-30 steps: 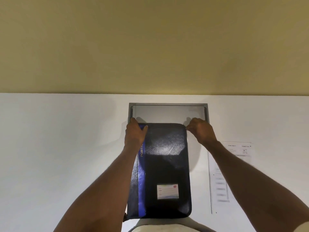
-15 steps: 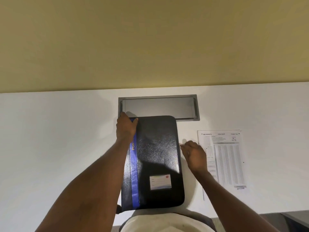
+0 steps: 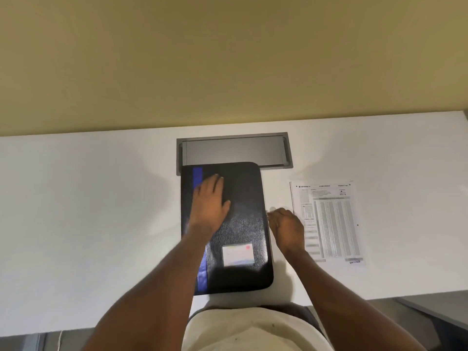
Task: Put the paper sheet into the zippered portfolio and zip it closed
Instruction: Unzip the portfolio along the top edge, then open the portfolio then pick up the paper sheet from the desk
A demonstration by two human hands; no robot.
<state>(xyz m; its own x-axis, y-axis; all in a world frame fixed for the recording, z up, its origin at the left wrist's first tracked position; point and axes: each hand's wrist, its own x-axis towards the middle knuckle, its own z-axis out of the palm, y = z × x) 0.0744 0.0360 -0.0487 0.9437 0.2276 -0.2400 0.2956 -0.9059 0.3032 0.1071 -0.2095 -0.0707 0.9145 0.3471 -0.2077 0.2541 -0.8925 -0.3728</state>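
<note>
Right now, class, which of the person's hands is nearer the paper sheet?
Right. The right hand sits beside the paper sheet, at its left edge; the left hand lies flat on the portfolio, farther away.

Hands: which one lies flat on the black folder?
The left hand, palm spread on the portfolio cover. The right hand is curled at its right edge.

A black rectangular portfolio (image 3: 243,224) with a grained, slightly glossy leather-like cover lies on a smooth matt white bench (image 3: 88,224). Right of it, a thin printed white paper sheet (image 3: 331,221); farther back, a brushed grey metal panel (image 3: 234,152).
</note>
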